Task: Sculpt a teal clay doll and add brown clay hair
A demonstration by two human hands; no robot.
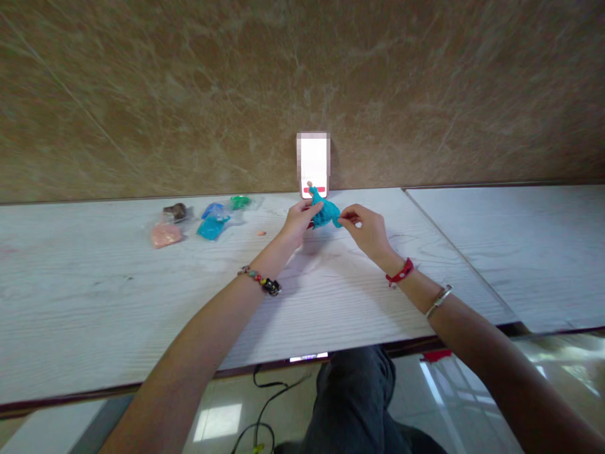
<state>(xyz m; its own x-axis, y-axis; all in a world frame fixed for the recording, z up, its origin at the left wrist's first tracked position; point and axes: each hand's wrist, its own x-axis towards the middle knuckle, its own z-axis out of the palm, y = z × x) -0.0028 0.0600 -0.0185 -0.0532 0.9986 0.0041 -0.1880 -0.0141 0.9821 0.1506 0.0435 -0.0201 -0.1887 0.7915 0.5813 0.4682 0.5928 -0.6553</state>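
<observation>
A turquoise lump of soft modelling clay (326, 215) is held up just above the white table, in front of the phone. My left hand (297, 224) grips its left side, thumb on top and fingers partly hidden beneath. At its right end, thumb and fingertips of my right hand (367, 230) pinch a narrow drawn-out tip. A tiny pinkish bit (309, 184) shows at the clay's upper end. On the tabletop left of my left hand lies a small pink-orange piece (261, 233).
Clear bags of pink clay (166, 236), brown clay (176, 212), turquoise clay (212, 228), blue clay (212, 210) and green clay (240, 202) lie to the left. A lit phone (313, 156) leans on the marbled wall (425, 82). The table's front edge is near my legs.
</observation>
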